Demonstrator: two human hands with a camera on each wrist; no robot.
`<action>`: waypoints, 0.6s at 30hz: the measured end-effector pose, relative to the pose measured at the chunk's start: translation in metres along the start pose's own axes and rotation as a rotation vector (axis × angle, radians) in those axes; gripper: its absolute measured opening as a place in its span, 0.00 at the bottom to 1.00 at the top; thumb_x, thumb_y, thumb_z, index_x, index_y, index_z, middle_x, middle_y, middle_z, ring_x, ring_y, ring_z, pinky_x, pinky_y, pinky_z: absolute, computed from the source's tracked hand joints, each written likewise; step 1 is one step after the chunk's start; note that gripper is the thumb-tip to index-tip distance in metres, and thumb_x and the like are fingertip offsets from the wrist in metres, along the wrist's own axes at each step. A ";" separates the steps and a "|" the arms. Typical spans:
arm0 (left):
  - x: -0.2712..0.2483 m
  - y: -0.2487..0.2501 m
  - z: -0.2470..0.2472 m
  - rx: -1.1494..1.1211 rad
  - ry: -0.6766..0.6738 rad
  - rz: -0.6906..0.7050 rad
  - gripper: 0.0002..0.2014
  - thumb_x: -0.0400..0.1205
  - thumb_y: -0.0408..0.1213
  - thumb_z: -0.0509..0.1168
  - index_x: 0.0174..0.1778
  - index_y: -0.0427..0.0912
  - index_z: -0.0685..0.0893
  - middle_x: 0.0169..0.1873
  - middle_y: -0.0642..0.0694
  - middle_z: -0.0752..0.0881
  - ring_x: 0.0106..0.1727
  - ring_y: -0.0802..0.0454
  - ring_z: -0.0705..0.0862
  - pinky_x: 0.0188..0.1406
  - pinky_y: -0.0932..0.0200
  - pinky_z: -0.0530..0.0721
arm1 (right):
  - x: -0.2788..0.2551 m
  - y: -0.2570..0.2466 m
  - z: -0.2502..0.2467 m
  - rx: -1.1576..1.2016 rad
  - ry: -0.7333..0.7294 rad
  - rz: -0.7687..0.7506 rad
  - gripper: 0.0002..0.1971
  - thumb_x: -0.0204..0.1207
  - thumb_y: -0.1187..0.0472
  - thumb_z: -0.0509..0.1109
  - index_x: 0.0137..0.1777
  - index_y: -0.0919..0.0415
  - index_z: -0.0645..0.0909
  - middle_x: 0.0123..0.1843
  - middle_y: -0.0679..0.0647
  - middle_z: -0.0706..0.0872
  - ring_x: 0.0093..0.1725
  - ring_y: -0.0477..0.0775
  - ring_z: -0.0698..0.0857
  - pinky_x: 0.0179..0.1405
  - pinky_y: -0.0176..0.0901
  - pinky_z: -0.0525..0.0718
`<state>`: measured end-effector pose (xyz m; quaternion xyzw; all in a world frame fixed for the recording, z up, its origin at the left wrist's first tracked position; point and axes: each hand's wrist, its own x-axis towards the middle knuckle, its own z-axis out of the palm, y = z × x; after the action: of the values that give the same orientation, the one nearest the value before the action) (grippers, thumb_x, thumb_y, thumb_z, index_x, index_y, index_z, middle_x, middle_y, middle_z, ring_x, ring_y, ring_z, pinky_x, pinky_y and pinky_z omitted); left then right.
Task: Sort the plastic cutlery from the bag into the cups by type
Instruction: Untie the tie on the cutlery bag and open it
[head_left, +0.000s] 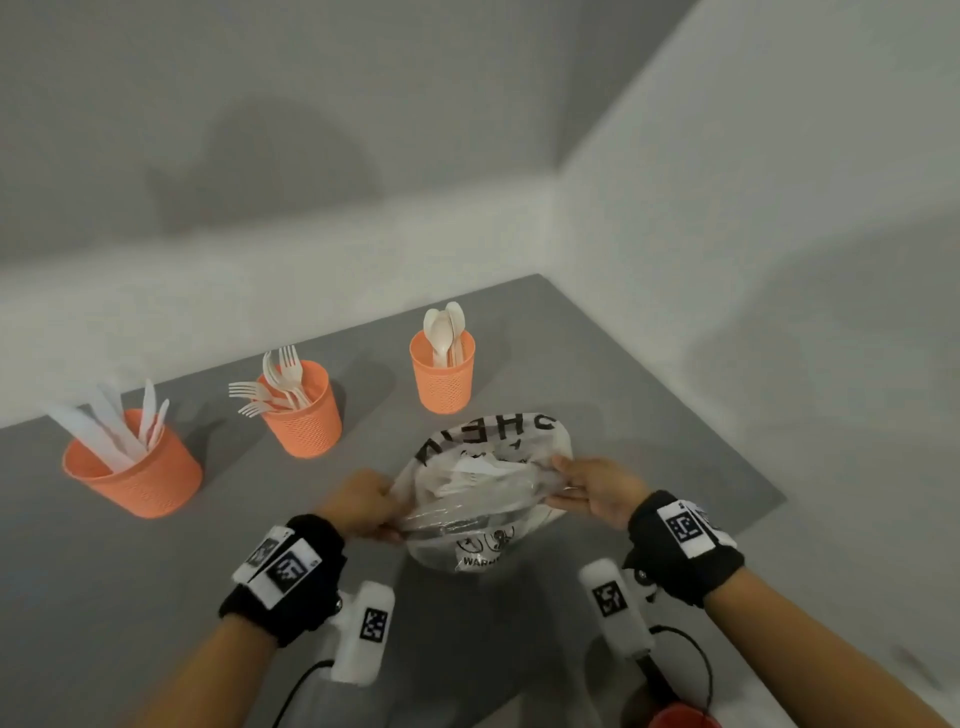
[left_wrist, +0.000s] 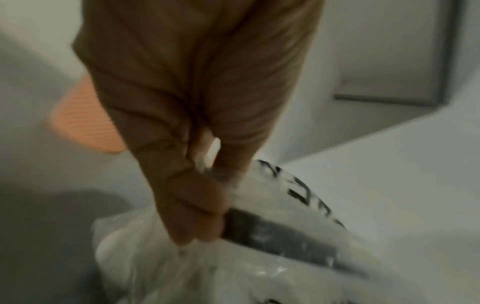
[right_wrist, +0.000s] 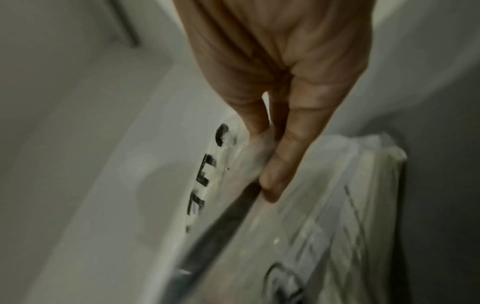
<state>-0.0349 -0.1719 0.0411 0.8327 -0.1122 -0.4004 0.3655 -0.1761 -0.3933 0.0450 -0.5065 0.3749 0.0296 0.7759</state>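
A clear plastic bag (head_left: 483, 493) with black lettering lies on the grey table, with white cutlery faintly visible inside. My left hand (head_left: 363, 501) pinches the bag's left rim (left_wrist: 215, 185). My right hand (head_left: 592, 488) pinches the right rim (right_wrist: 257, 164), and the mouth is stretched between them. Three orange mesh cups stand behind: the left cup (head_left: 135, 475) holds knives, the middle cup (head_left: 306, 410) holds forks, the right cup (head_left: 443, 376) holds spoons.
The grey table (head_left: 649, 426) sits in a corner of white walls, and its right edge runs diagonally past my right wrist. A red object (head_left: 683, 717) shows at the bottom edge. One orange cup (left_wrist: 83, 121) appears blurred behind my left hand.
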 end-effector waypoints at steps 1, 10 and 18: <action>0.001 -0.008 -0.003 -0.160 0.026 -0.009 0.11 0.79 0.27 0.65 0.30 0.32 0.78 0.19 0.43 0.82 0.14 0.58 0.81 0.17 0.68 0.82 | 0.002 0.002 -0.001 0.096 0.002 0.000 0.10 0.84 0.64 0.58 0.48 0.66 0.80 0.47 0.59 0.85 0.43 0.56 0.85 0.30 0.37 0.89; 0.006 -0.026 0.006 -1.130 0.156 -0.162 0.10 0.84 0.27 0.56 0.37 0.34 0.76 0.15 0.46 0.84 0.27 0.51 0.84 0.15 0.66 0.82 | 0.009 0.019 0.001 0.559 0.057 0.004 0.17 0.85 0.67 0.49 0.41 0.71 0.76 0.24 0.60 0.87 0.23 0.54 0.88 0.20 0.44 0.87; -0.006 0.001 0.010 -1.244 0.043 -0.215 0.15 0.84 0.27 0.50 0.33 0.31 0.76 0.20 0.37 0.82 0.30 0.45 0.83 0.42 0.53 0.88 | -0.010 0.030 0.014 0.507 -0.045 -0.044 0.17 0.76 0.63 0.49 0.30 0.65 0.74 0.14 0.52 0.76 0.12 0.48 0.77 0.11 0.33 0.76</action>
<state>-0.0470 -0.1747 0.0411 0.4791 0.2334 -0.4085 0.7410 -0.1885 -0.3645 0.0314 -0.3032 0.3418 -0.0710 0.8867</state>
